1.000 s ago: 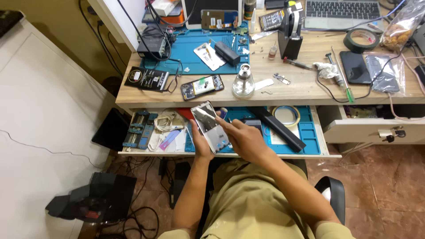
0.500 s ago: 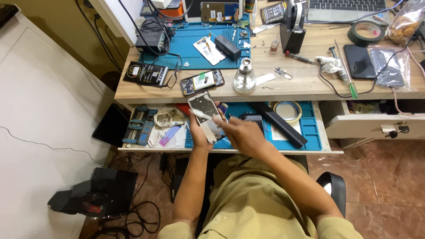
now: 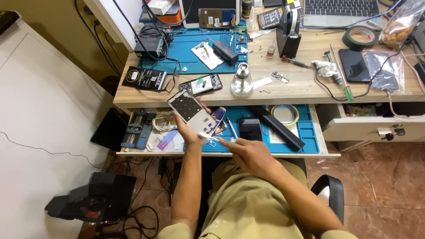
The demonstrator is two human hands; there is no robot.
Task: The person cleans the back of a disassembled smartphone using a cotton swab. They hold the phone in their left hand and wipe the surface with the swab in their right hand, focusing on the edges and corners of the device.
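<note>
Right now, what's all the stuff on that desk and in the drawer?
Phone frame: 1, white, in left hand.
Mat: 1, blue, desk left.
Open phone: 1, dark, desk front.
Glass bottle: 1, clear, desk middle.
Tape roll: 1, dark, desk right.
Laptop: 1, grey, desk back.
Drawer: 1, blue-lined, open.
Tape ring: 1, pale, in drawer.
Black bar: 1, in drawer.
Left hand: holds frame.
Right hand: fingertips at the frame's lower end.
</note>
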